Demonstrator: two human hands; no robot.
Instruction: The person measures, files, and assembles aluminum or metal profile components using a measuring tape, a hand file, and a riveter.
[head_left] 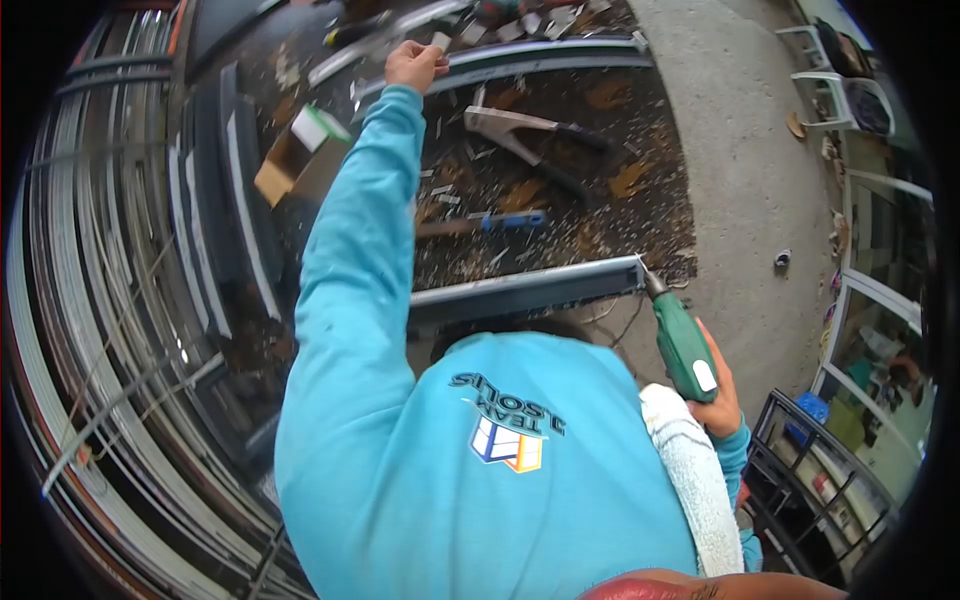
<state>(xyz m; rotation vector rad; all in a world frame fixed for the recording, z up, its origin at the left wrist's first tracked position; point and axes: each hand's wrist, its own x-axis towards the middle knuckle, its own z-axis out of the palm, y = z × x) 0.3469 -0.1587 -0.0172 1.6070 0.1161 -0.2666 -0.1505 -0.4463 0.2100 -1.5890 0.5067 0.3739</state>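
Observation:
My right hand (pixel 722 392) is wrapped round the grip of a green power drill (pixel 682 345). The drill's tip points at the end of a grey metal profile (pixel 530 288) lying along the near edge of the bench. My left arm reaches far across, and its fingers are pinched together. At the fingertips of my left hand (pixel 413 67) is a small pale flat piece (pixel 441 41). Just beyond that hand lies another long metal profile (pixel 540 58). Between the two profiles rest a long-handled plier-like tool (pixel 520 135) and a blue-handled tool (pixel 513 220).
A cardboard box (pixel 290 175) stands left of my arm, near more dark profiles (pixel 245 190). Metal shavings and scraps are scattered over the dark bench (pixel 640 215). Long profiles fill a rack (pixel 95 300) at the left. White chairs (pixel 835 100) stand beyond the concrete floor (pixel 735 180).

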